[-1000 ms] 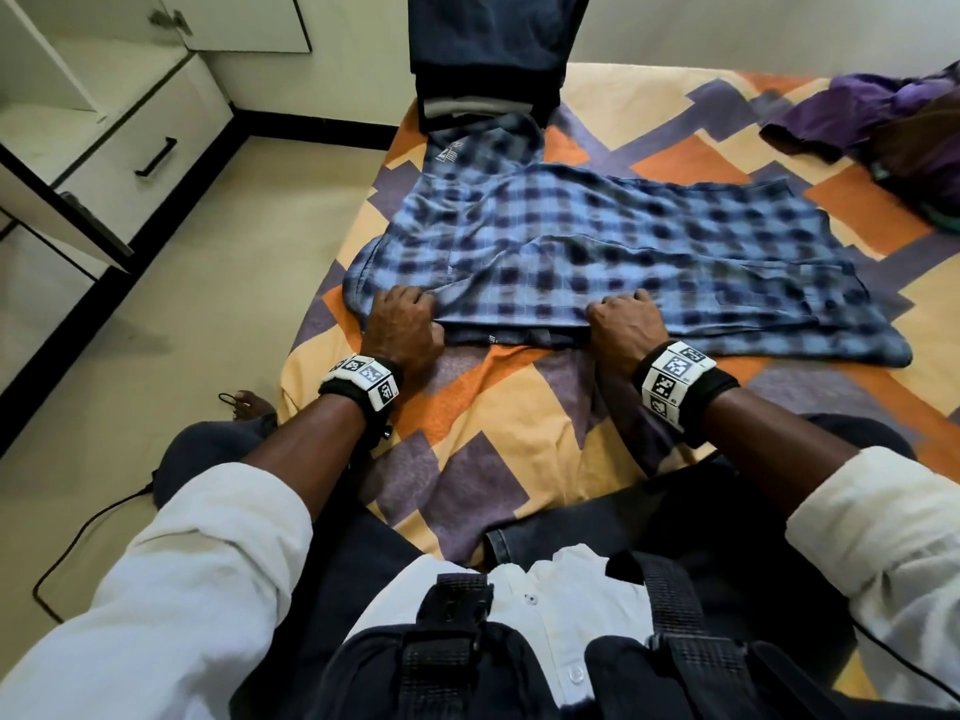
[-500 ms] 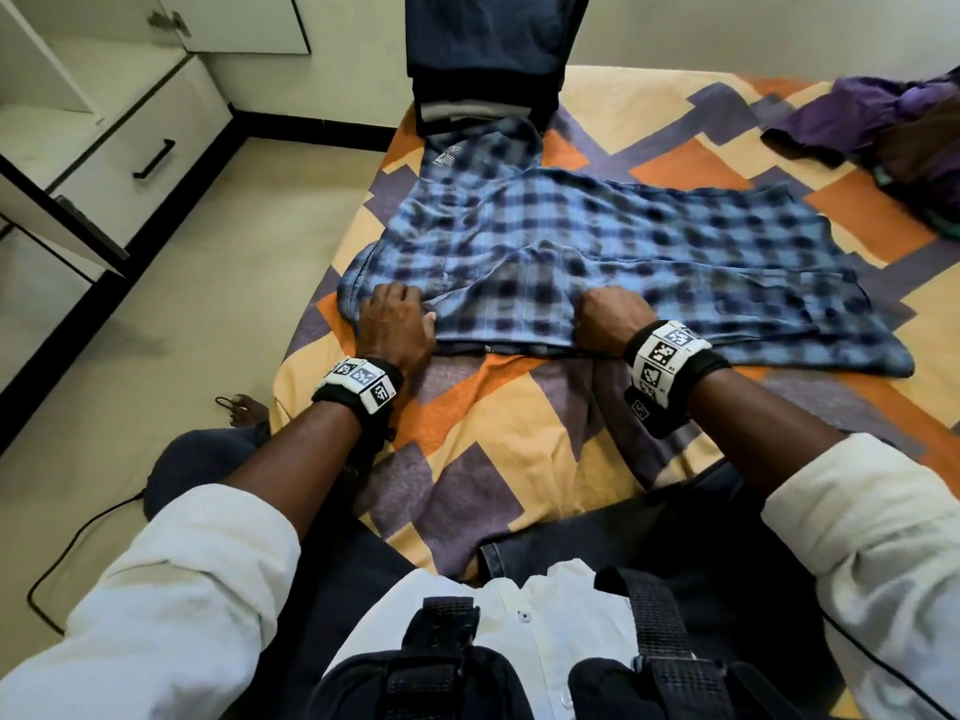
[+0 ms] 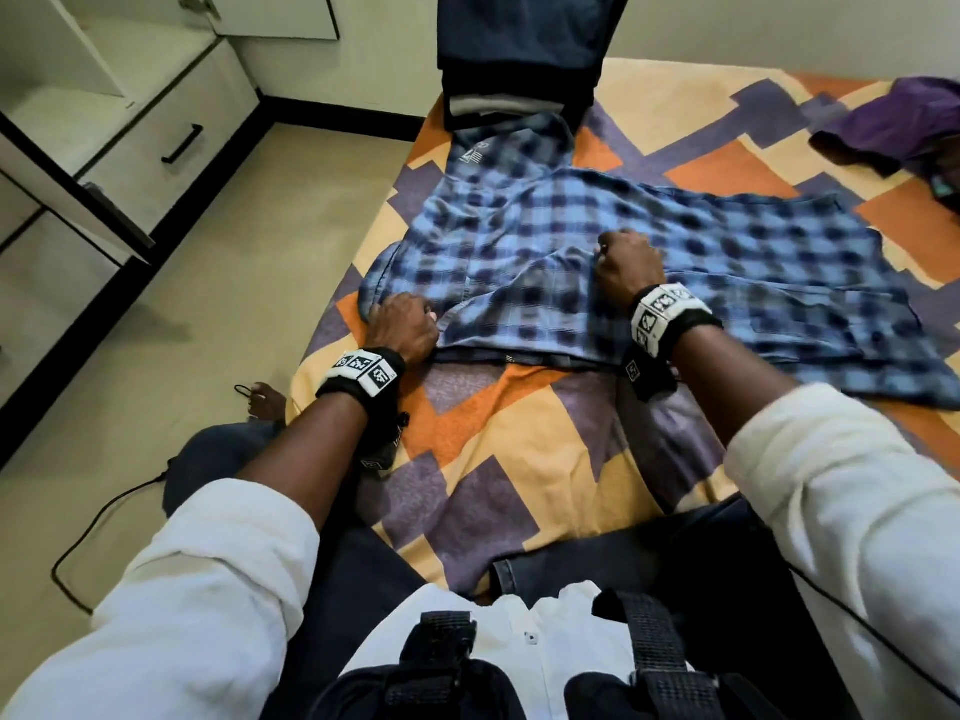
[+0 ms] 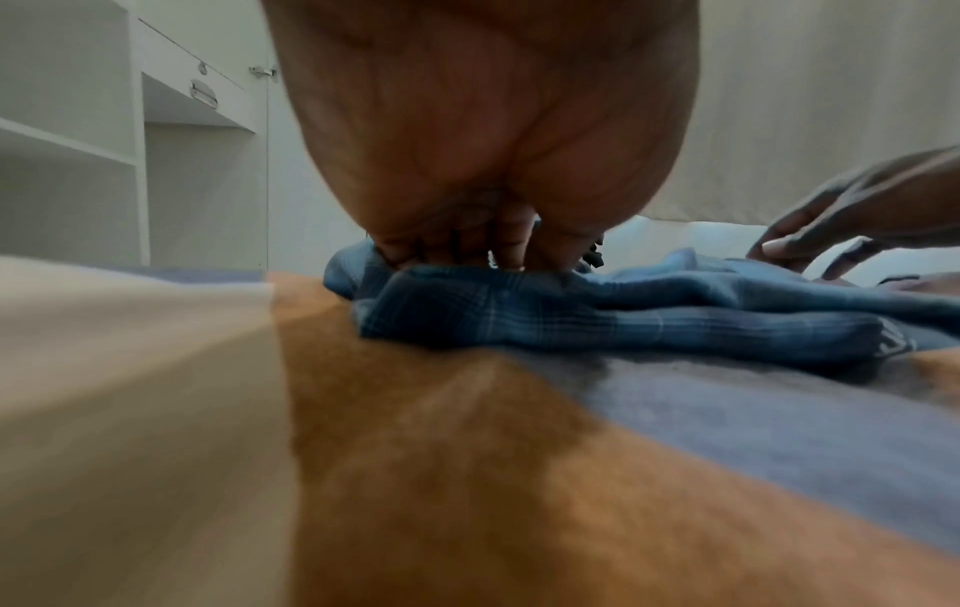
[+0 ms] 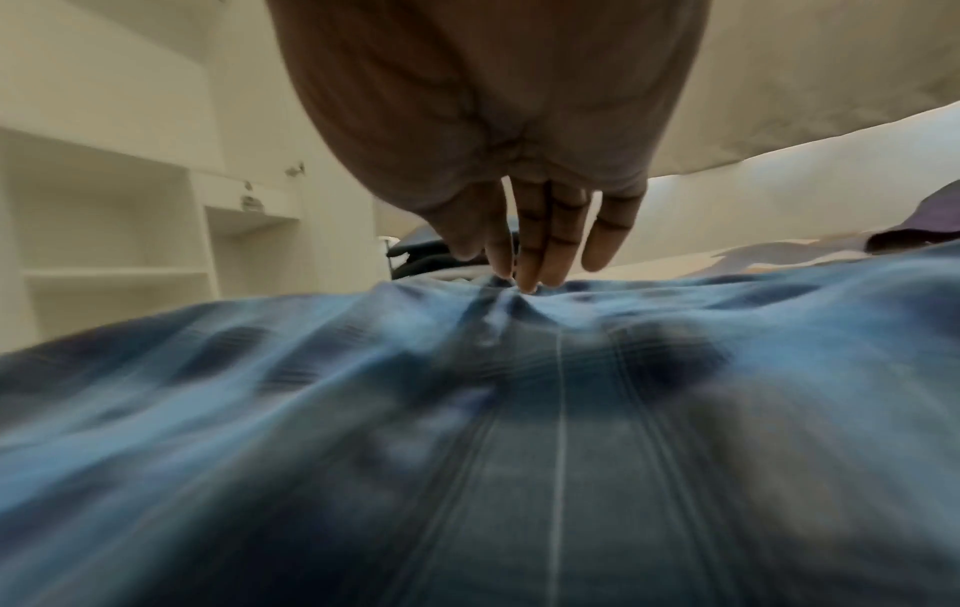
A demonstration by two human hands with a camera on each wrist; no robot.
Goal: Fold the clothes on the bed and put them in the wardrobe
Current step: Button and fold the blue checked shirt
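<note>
My left hand [image 3: 404, 324] clenches the shirt [image 3: 675, 262] edge under its fingers; right hand [image 3: 628, 275] fingers pinch fabric w/ tips. Risk: uneven pull skews fold.

free: bedsheet [image 3: 524, 459] near side; blocked: dark folded stack [image 3: 519, 49] far edge; purple clothes [image 3: 893, 127] far right

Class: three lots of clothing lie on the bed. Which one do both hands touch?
The blue checked shirt, spread flat mid-bed; the dark folded pile and purple heap lie untouched.
</note>
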